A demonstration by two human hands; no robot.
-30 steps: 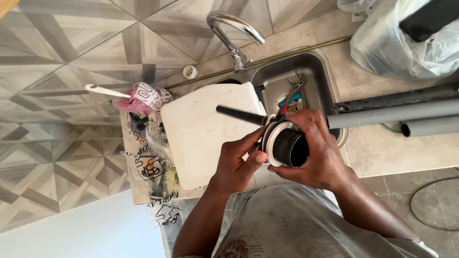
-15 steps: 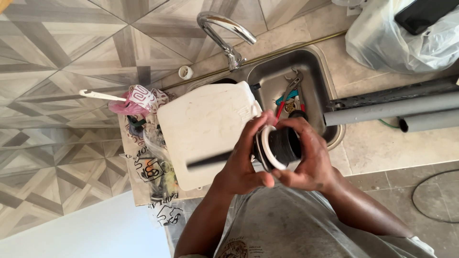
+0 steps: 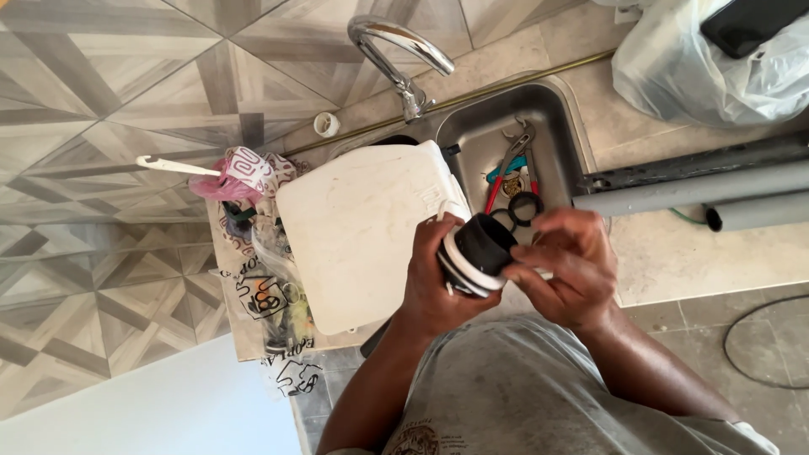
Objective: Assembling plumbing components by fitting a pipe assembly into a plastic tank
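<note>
I looked down at a floor of grey patterned tiles with a small steel sink set in a pale stone top. Closest to me, my left hand was curled tight around a round black and white pipe fitting, holding it up just over the sink's near edge. My right hand was next to it, with the fingers bent and pinching the white rim of the same fitting. Just past my left hand lay a big white plastic lid, flat on the top. Beside it on the left was a printed bag with small bits inside that I could not make out. Inside the sink lay pliers with red handles and a black ring. A curved tap stood behind the sink. Grey pipes lay to the right, and a clear plastic bag sat far off.
</note>
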